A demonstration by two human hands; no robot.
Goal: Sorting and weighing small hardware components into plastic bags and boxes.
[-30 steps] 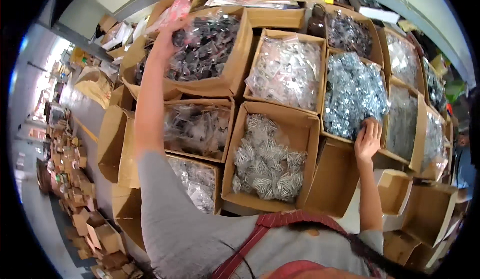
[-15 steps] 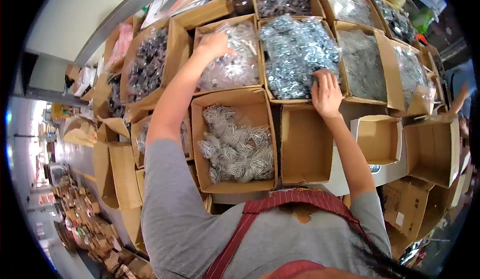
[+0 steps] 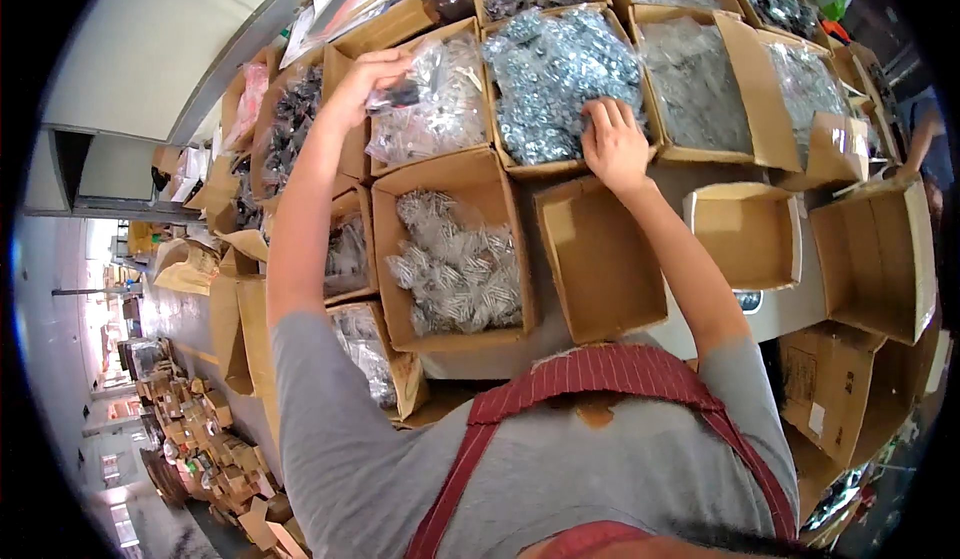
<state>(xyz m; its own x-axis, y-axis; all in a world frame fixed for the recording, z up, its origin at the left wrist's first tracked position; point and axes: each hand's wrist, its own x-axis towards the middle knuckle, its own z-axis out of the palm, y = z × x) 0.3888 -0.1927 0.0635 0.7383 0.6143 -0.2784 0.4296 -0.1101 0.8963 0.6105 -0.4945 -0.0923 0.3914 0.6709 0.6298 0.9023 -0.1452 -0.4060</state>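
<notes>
My left hand [image 3: 368, 81] is at the far left corner of a carton [image 3: 378, 167] of clear plastic packets [image 3: 440, 99]. Its fingers are closed on a small clear packet with dark contents [image 3: 396, 96]. My right hand [image 3: 617, 147] reaches over the front right part of the carton of shiny bluish metal pieces in clear packets [image 3: 560, 79]. The right fingers are curled down among those packets, and what they grip is hidden. Nearer to me, a carton [image 3: 385, 299] holds bagged silver pins or screws [image 3: 450, 269].
An empty carton [image 3: 600, 259] lies beneath my right forearm. To its right stand a small white-edged box [image 3: 745, 234] and another open carton [image 3: 870, 259]. More cartons of bagged parts [image 3: 690, 89] line the back and the left. Another person's arm [image 3: 915, 154] shows at the far right.
My left hand has moved left to the carton's edge, and a packet with dark contents now shows in it. The right hand stays over the bluish packets, its fingers curled. The view has shifted slightly.
</notes>
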